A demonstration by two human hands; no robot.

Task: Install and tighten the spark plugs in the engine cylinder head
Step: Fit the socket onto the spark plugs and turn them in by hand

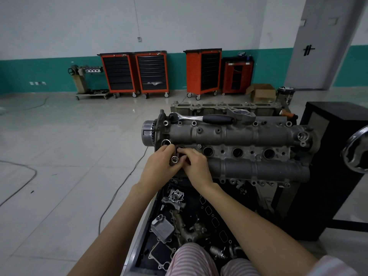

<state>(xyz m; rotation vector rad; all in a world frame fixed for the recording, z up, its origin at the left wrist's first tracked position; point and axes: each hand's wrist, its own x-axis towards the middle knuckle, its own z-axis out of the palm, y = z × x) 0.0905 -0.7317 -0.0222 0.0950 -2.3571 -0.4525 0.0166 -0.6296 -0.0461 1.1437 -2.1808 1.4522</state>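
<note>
Spark plug socket (174, 159), chrome, open end up, sits at the leftmost plug well of the engine cylinder head (239, 134), pinched between both hands; whether a plug rides inside it cannot be told. Left hand (159, 166): grip closed on the socket from the left. Right hand (196, 164): grip curled on the socket's right side, fingertips at the well's rim. Three further plug wells (238, 152) along the head show as dark, open holes, no plug visible in them. Ratchet wrench (201, 118) lies unused along the head's far edge, apart from both hands. Progress, as judged: early; first well at the hand-seating stage, three wells unfilled, ratchet tightening not yet begun. Parts tray (159, 232) below holds loose gaskets and castings.
</note>
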